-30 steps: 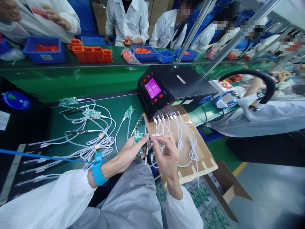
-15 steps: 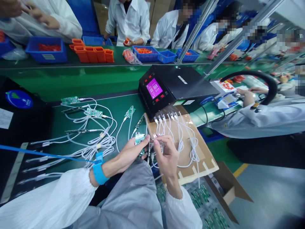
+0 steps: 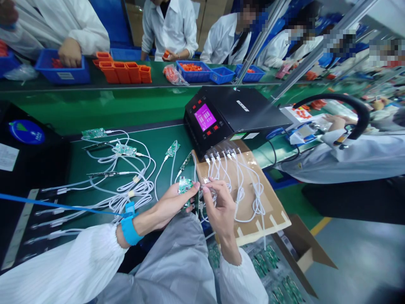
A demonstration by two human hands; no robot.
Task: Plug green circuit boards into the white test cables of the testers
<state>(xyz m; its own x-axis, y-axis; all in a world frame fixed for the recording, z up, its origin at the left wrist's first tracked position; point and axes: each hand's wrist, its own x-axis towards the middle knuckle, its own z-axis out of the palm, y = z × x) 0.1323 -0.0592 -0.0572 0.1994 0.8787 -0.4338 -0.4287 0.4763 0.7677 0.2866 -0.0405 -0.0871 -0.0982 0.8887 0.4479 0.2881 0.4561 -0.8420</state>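
My left hand is closed around a green circuit board, thumb along its right edge. At that edge my right hand pinches something small; the fingers partly hide it, and I cannot make it out. White cables hang from a black box with a purple screen and pass close to my right hand. Beyond my hands lie a small board with a white plug and another narrow board, also cabled. A blue wrist strap circles my left wrist.
More cabled boards and a heap of white cables cover the left bench. Cardboard lies below the box; bagged boards sit lower. Blue bins line the far bench, with co-workers behind. A co-worker's sleeve is at right.
My hands stay at the board with only slight shifts. At the far left, a co-worker's hand has come down into a blue bin.
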